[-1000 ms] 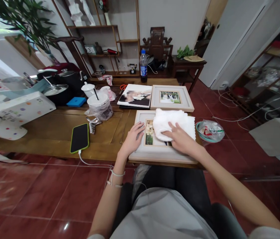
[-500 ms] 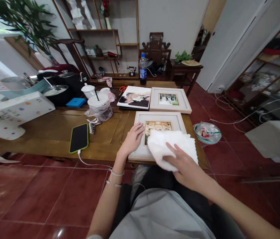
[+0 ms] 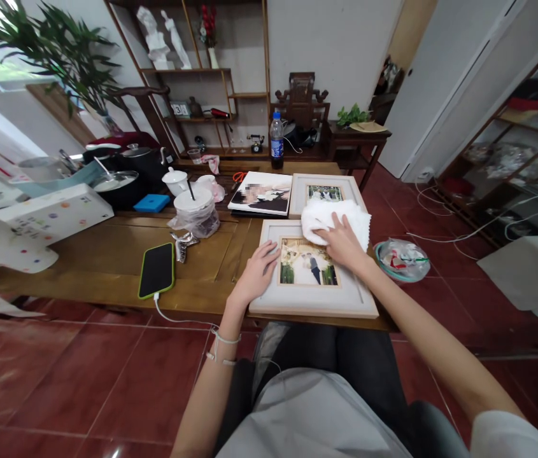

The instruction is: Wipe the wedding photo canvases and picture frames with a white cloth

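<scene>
A pale wooden picture frame [image 3: 269, 299] with a photo in its middle lies flat on the table at the edge nearest me. My left hand [image 3: 258, 270] rests with its fingers extended on the frame's left side. Under my right hand [image 3: 342, 242] is a white cloth [image 3: 328, 219], gripped and bunched against the frame's far right corner. The cloth also covers part of a second picture frame [image 3: 300, 187] lying just behind the first. To that frame's left is a photo album [image 3: 269, 197] with a pictured cover.
A phone [image 3: 156, 270] with a charging cable lies at left. Beyond it stand a bagged cup [image 3: 195, 207], a blue box [image 3: 152, 203] and a white carton [image 3: 53, 216]. A bottle [image 3: 277, 143] stands at the back; a lined bin [image 3: 401, 259] is on the floor at right.
My right hand has moved the cloth away from me, from the frame's near right part to its far right corner, uncovering the photo. My left hand stays on the left side.
</scene>
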Demonstrator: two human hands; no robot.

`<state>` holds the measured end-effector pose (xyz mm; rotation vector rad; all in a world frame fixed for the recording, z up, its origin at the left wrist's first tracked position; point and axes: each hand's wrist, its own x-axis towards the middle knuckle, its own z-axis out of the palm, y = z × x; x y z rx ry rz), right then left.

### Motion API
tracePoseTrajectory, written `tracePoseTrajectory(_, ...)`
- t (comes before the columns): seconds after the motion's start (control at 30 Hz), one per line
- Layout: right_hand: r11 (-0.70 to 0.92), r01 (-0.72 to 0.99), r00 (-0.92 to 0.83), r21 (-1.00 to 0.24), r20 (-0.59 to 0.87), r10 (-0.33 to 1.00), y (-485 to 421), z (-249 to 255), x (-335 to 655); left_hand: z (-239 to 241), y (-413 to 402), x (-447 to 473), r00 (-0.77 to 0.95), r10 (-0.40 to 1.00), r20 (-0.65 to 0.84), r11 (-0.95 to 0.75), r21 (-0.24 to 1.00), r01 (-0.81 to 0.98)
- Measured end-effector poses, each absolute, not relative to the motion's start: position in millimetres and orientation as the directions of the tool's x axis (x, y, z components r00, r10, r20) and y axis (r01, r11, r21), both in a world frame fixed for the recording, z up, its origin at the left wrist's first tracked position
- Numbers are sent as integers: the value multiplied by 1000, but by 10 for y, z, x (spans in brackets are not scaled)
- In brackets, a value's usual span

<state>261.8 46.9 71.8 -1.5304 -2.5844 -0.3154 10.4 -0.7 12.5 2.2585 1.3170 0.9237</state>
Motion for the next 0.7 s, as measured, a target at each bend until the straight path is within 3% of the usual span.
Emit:
tracePoseTrajectory(0.3,690,721,-692,-69,-9,722,-596,868,2545,93,11,109,348,866,359,-500,598,626)
tracePoseTrajectory(0.6,574,745,-639,-340,-116,760,-1143,1237,2571,104,6,107,358,866,349,-500,584,639)
tracePoseTrajectory(0.7,544,781,-585,-308,-53,810,-842,1179,2652,94,9,103,362,860,361,-511,587,628)
